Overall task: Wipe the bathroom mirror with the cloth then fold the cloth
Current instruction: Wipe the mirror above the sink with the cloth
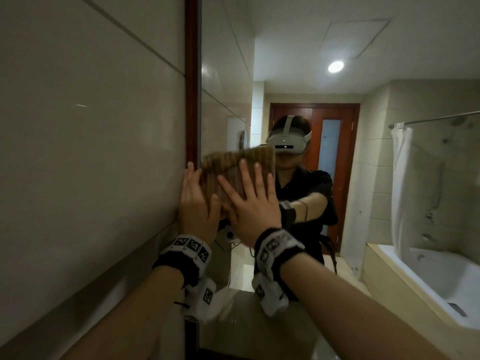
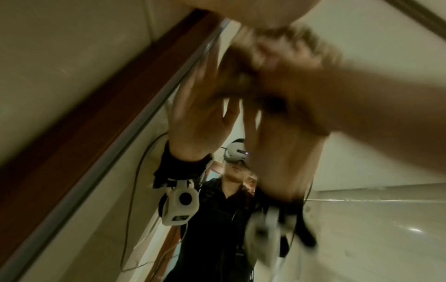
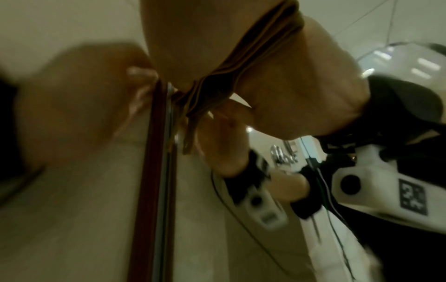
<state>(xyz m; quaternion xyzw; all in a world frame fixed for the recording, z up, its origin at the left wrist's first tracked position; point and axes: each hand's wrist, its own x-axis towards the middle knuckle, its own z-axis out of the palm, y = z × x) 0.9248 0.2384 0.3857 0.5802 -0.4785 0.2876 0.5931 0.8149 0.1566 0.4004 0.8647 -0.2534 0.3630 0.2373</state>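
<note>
Both hands press a brown cloth (image 1: 233, 175) flat against the mirror (image 1: 285, 61), at its left edge by the wooden frame (image 1: 191, 74). Left hand (image 1: 197, 203) and right hand (image 1: 249, 203) have straight, spread fingers. Even pressure and overlapping strokes should avoid streaks.

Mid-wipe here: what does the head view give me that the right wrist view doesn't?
Only the head view: both hands whole, left hand and right hand, flat with straight fingers on the cloth, pressing it to the mirror by its left frame; also the reflected bathtub and curtain.

Only the right wrist view: the cloth's layered edge seen side-on, squeezed between palm and glass.

Both: cloth, frame, mirror, hands on the cloth.
</note>
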